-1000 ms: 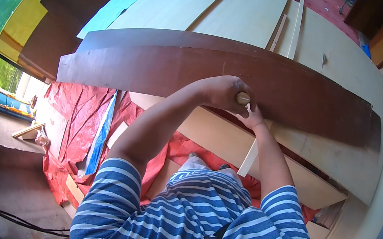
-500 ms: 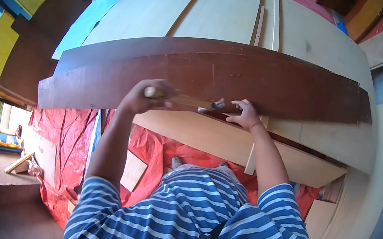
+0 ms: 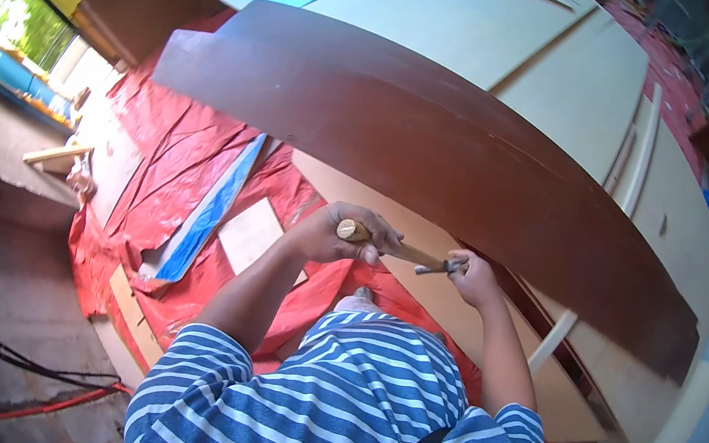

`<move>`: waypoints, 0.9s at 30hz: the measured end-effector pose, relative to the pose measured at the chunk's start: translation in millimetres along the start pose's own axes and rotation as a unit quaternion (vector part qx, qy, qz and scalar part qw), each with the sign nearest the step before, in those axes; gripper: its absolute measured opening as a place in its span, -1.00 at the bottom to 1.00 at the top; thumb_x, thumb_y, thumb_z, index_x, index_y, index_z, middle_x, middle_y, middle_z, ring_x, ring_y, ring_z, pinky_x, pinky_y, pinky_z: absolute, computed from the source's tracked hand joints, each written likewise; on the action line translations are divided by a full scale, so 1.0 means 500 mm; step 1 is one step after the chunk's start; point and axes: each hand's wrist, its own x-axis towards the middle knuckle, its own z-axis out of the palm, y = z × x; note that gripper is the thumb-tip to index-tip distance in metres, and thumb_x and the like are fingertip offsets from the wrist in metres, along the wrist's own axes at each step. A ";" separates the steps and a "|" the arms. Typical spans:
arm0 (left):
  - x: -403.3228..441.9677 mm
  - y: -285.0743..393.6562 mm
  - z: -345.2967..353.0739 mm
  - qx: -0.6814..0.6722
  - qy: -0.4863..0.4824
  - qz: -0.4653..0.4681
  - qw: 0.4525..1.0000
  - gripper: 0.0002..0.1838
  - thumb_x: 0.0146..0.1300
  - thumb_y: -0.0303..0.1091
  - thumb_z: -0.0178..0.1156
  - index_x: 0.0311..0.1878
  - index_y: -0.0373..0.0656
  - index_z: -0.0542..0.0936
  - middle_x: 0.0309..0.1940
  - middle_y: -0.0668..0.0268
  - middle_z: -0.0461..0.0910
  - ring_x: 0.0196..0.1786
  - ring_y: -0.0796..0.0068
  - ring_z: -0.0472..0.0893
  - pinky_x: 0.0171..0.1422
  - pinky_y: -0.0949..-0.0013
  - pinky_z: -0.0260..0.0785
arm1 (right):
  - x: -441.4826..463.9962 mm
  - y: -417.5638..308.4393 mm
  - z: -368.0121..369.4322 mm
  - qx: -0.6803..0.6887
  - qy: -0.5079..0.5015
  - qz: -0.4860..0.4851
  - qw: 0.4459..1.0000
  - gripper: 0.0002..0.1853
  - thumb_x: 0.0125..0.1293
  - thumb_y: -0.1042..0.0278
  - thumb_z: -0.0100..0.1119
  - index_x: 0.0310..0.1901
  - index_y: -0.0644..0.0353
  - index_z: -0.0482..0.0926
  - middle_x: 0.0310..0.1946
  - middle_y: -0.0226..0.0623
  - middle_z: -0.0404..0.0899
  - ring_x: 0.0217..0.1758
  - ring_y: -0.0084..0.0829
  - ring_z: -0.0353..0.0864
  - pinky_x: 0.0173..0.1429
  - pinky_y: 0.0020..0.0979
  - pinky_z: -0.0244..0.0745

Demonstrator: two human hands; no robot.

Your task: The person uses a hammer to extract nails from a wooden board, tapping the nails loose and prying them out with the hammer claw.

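My left hand is wrapped round the wooden handle of a hammer, whose round butt end faces up towards me. At the other end of the handle, the fingers of my right hand are closed at the metal head. The hammer lies roughly level in front of my body. Beyond both hands stretches a long dark brown panel with a curved edge, resting over pale wooden sheets. Below it a pale board runs under my hands.
Red sheeting covers the floor at the left, with a blue and grey strip and a pale wood piece on it. Black and orange cables lie at the lower left. A short pale batten sticks out beside my right arm.
The view has turned towards the left. Both hands and the hammer have come back from over the brown panel, nearer my body. My right hand has closed on the hammer's head.
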 end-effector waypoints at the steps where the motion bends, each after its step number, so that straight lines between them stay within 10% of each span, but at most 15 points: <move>1: -0.025 0.017 -0.019 0.009 0.014 -0.003 1.000 -0.72 0.12 -0.36 0.53 -0.15 -0.17 0.68 -0.07 0.22 0.75 0.22 0.19 0.64 0.33 0.12 0.48 | 0.006 -0.053 0.008 0.029 -0.046 0.040 0.998 -0.51 0.15 0.43 0.40 0.17 0.20 0.59 -0.04 -0.07 0.68 0.05 -0.17 0.67 0.20 -0.27 0.55; 9: -0.184 0.066 -0.120 0.129 0.084 -0.106 0.982 -0.72 0.13 -0.31 0.54 -0.11 -0.16 0.73 -0.16 0.30 0.76 -0.06 0.41 0.70 0.12 0.29 0.53 | 0.097 -0.144 0.152 0.083 -0.183 -0.012 0.979 -0.54 0.27 0.61 0.19 0.23 0.26 0.57 -0.08 -0.10 0.73 -0.03 -0.30 0.73 0.13 -0.36 0.58; 12: -0.212 0.057 -0.136 0.170 0.178 -0.142 0.959 -0.76 0.22 -0.32 0.48 -0.12 -0.19 0.70 -0.22 0.31 0.74 -0.17 0.49 0.69 -0.05 0.37 0.57 | 0.152 -0.152 0.203 0.124 -0.149 -0.067 0.979 -0.33 0.24 0.44 0.31 0.42 0.22 0.38 0.13 -0.03 0.66 0.15 -0.14 0.68 0.28 -0.28 0.53; 15: -0.226 0.060 -0.155 0.098 0.319 -0.167 0.928 -0.79 0.36 -0.30 0.36 -0.13 -0.25 0.65 -0.20 0.25 0.73 -0.19 0.51 0.71 -0.16 0.40 0.65 | 0.177 -0.196 0.226 -0.211 -0.043 -0.155 0.964 -0.02 0.17 0.26 0.44 0.57 0.16 0.10 0.39 0.11 0.40 0.22 -0.06 0.64 0.36 -0.27 0.48; 18: -0.226 0.091 -0.168 -0.052 0.483 -0.083 0.870 -0.71 0.49 -0.12 0.18 -0.03 -0.19 0.54 -0.11 0.16 0.68 -0.09 0.28 0.72 -0.14 0.16 0.72 | 0.215 -0.269 0.249 -0.097 -0.223 -0.033 0.970 0.21 0.06 0.11 0.54 0.62 0.12 -0.10 0.52 0.16 0.16 0.27 -0.03 0.61 0.41 -0.25 0.44; 21: -0.231 0.092 -0.211 -0.148 0.582 -0.022 0.799 -0.51 0.44 0.12 0.18 0.01 -0.17 0.46 -0.10 0.11 0.65 -0.06 0.15 0.72 -0.11 -0.04 0.70 | 0.223 -0.364 0.266 0.101 -0.190 0.044 0.976 0.05 0.18 0.17 0.44 0.59 0.17 -0.02 0.38 0.16 0.38 0.24 -0.01 0.61 0.35 -0.19 0.47; 24: -0.243 0.067 -0.262 -0.165 0.633 0.009 0.757 -0.48 0.41 0.16 0.20 0.04 -0.16 0.45 -0.10 0.11 0.66 -0.03 0.15 0.71 -0.03 -0.08 0.68 | 0.297 -0.387 0.286 0.229 -0.101 0.054 0.967 -0.22 0.29 0.33 0.27 0.51 0.19 0.17 -0.25 -0.24 0.52 -0.19 -0.33 0.63 -0.01 -0.21 0.60; 27: -0.246 0.056 -0.320 -0.120 0.612 -0.026 0.782 -0.46 0.39 0.15 0.23 0.07 -0.16 0.46 -0.06 0.13 0.67 0.02 0.20 0.70 0.03 -0.03 0.64 | 0.382 -0.340 0.347 0.121 -0.042 -0.082 0.988 -0.40 0.37 0.34 0.15 0.41 0.22 0.28 -0.28 -0.18 0.56 -0.37 -0.33 0.63 -0.23 -0.22 0.56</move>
